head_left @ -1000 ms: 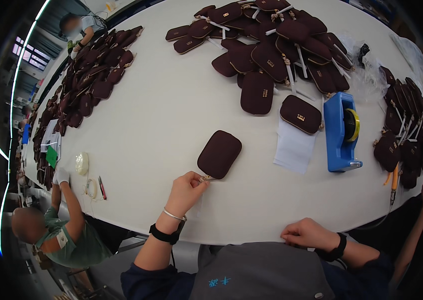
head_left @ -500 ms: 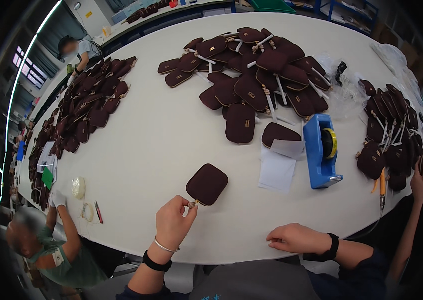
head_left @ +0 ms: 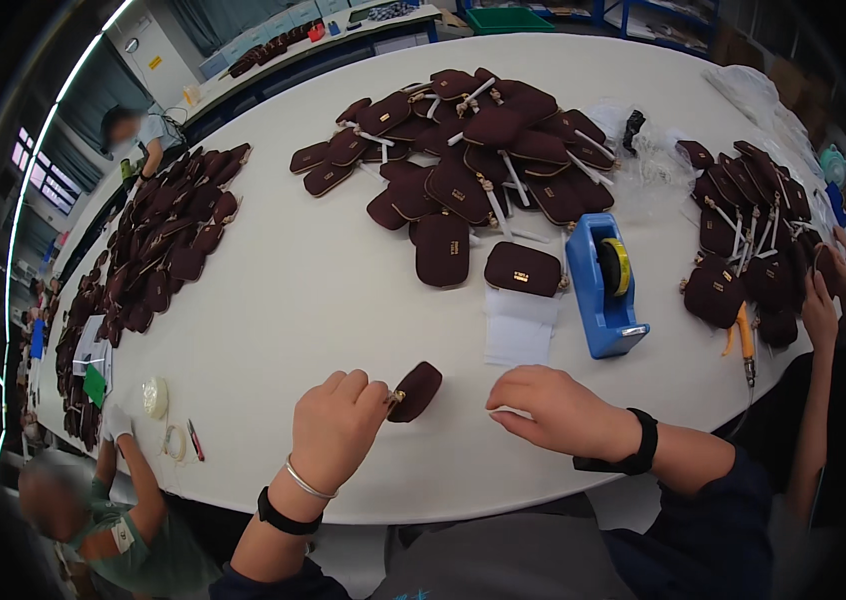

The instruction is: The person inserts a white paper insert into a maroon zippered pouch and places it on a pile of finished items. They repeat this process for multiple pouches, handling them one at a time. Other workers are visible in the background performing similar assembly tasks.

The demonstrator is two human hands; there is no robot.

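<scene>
Left hand point(head_left: 335, 425) pinches maroon pouch point(head_left: 416, 391) by its gold zipper pull, low over table point(head_left: 273, 300); right hand point(head_left: 558, 410) loosely curled, pressing something white, maybe paper; keep pinch firm on pull

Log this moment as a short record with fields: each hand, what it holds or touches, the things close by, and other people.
left hand: pinches a small dark maroon pouch at its metal end, lifted on edge
right hand: flat on the white table, holds nothing that shows
near the hands: white paper sheet, blue tape dispenser
further off: central heap of pouches
other people: a hand at the right-side pile; a seated person at lower left
</scene>
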